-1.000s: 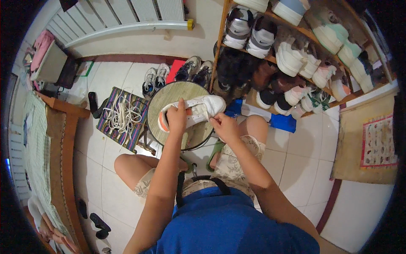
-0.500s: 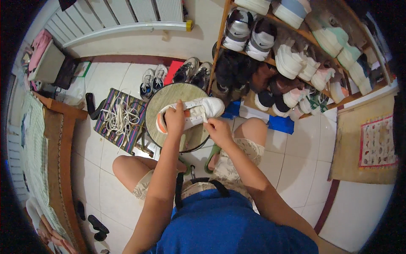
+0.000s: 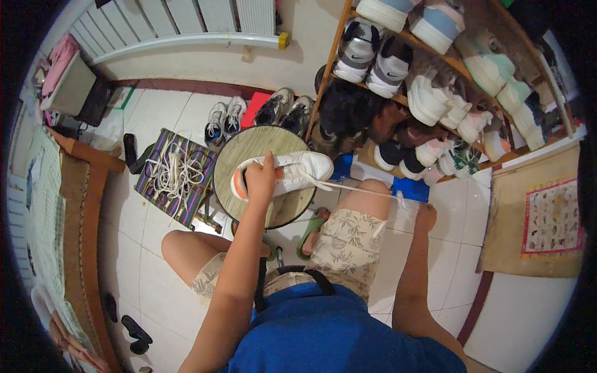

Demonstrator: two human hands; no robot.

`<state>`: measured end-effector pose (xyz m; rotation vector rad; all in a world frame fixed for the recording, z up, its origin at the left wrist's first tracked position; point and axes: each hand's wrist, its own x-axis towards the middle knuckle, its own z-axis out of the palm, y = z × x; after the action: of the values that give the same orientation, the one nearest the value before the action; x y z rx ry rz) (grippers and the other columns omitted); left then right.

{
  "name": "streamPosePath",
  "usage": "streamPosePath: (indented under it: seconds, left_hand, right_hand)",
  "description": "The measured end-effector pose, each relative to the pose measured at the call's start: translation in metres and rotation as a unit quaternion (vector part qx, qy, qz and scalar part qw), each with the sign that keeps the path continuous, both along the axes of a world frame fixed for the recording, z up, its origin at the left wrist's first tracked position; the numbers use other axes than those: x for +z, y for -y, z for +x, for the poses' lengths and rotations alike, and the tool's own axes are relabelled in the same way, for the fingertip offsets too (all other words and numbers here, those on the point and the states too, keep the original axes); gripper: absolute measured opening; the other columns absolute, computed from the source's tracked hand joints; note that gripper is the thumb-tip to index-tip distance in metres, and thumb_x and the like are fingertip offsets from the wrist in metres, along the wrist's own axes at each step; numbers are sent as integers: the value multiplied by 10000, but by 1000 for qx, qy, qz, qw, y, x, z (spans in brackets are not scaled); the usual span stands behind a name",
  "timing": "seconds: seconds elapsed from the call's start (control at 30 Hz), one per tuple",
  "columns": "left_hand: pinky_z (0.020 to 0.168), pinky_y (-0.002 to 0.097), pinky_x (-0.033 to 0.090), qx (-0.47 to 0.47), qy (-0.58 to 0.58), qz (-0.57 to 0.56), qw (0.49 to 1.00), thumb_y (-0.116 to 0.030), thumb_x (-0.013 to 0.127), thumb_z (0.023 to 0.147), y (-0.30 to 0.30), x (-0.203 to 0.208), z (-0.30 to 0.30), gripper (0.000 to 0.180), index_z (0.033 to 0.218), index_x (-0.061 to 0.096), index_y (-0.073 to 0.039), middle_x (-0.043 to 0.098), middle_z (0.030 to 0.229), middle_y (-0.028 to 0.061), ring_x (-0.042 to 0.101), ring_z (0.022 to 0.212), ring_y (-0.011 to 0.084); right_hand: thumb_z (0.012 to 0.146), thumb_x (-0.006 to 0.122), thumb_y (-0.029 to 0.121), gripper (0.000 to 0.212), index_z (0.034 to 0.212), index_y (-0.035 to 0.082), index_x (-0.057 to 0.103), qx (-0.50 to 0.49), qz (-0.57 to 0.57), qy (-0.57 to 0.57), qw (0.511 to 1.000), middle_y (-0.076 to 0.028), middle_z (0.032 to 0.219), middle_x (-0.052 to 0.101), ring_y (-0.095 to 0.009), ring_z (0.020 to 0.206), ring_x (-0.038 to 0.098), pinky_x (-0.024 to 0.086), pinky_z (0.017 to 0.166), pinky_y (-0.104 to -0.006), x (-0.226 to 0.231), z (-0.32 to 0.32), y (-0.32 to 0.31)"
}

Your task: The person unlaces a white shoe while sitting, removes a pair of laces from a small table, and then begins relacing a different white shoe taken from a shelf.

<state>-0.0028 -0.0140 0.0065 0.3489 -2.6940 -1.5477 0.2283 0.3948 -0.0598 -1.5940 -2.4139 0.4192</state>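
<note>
A white sneaker [image 3: 291,171] with orange at its heel lies on a round wood-topped stool [image 3: 273,211], toe toward the right. My left hand [image 3: 261,178] is closed round the sneaker's side near the ankle opening, thumb on top. From the front of the sneaker a white shoelace [image 3: 360,189] stretches taut to the right, over my knee. At its far end is my right hand [image 3: 426,216], held out to the right with its fingers closed on the lace. A loose tail of lace hangs close to this hand.
Left of the stool, a striped folding stool [image 3: 155,199] bears a heap of white laces [image 3: 180,169]. Several sneakers [image 3: 273,109] stand behind near a red box [image 3: 254,109]. A full shoe rack [image 3: 317,93] rises at the back right. A wooden bed frame [image 3: 90,248] edges the left.
My right hand has swung far to the right from beside the sneaker, drawing the lace out long. My left hand still holds the sneaker, almost where it was.
</note>
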Motion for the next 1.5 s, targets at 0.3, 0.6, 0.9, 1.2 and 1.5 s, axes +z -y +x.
streamPosePath:
  seconds: [0.3, 0.6, 0.9, 1.2, 1.5]
  left_hand:
    - [517, 365, 413, -26, 23, 35, 999, -517, 559, 864, -18, 11, 0, 614, 601, 550, 38, 543, 555, 103, 508, 509, 187]
    - [534, 364, 430, -32, 38, 14, 999, -491, 560, 873, -17, 3, -2, 593, 699, 588, 75, 591, 623, 123, 548, 541, 203]
    - [525, 324, 427, -41, 38, 46, 997, -482, 567, 870, -24, -1, -5, 559, 753, 608, 63, 604, 655, 101, 555, 569, 166]
    - [496, 420, 404, -4, 0, 50, 999, -450, 557, 869, -22, -7, -5, 599, 571, 562, 69, 542, 508, 176, 527, 457, 258]
    - [517, 409, 428, 27, -32, 69, 997, -426, 546, 876, -31, 9, -2, 582, 576, 578, 73, 553, 511, 176, 551, 469, 263]
  right_hand:
    - [810, 554, 219, 201, 842, 25, 594, -252, -367, -580, 682, -57, 773, 624, -189, 654, 563, 428, 532, -363, -144, 155, -158]
    - [823, 548, 96, 183, 962, 2, 622, 92, -6, -254, 963, -134, 918, 625, -260, 841, 603, 472, 729, -369, -14, -12, 0]
    - [790, 635, 209, 215, 754, -2, 614, 354, -267, -127, 887, -136, 859, 642, -316, 707, 619, 476, 650, -352, 73, -123, 242]
    - [884, 604, 287, 243, 815, 59, 555, 140, -649, -336, 668, 6, 648, 557, -40, 456, 343, 224, 398, -203, 87, -121, 264]
    - [906, 573, 311, 233, 783, 125, 507, 82, -676, -551, 482, 0, 695, 509, -138, 684, 507, 431, 626, -327, 84, -106, 205]
